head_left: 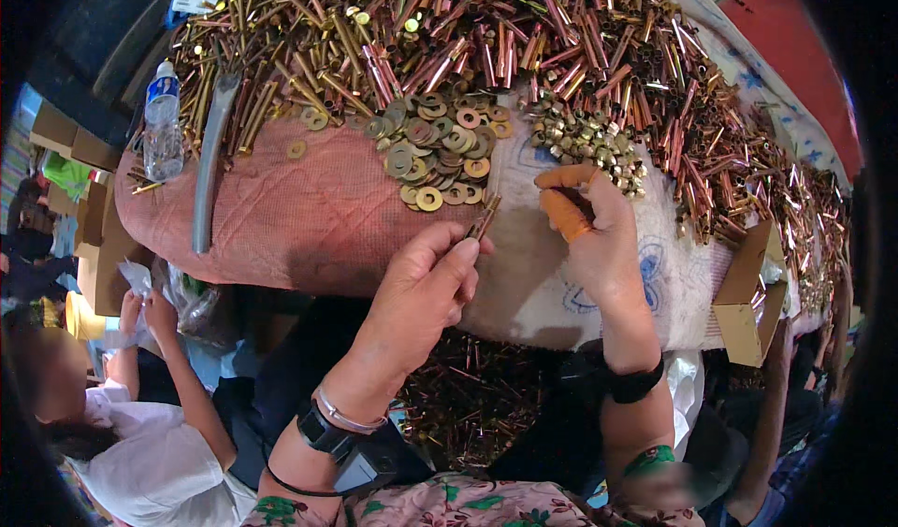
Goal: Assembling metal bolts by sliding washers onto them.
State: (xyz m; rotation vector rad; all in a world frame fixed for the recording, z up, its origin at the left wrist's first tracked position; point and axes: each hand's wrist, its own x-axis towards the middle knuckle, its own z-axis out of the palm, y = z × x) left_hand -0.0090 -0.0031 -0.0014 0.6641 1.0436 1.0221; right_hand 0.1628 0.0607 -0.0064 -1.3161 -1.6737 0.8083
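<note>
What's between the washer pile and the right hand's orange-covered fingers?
In the head view: pale cloth, with the copper-coloured tube in the left hand poking into the gap's near side.

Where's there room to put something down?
Bare patches: red mesh cloth between the grey bent tube and flat brass rings; white blue-patterned cloth between the left hand and right hand. Crowded: the far and right sides, heaped with shiny copper-coloured metal tubes.
</note>
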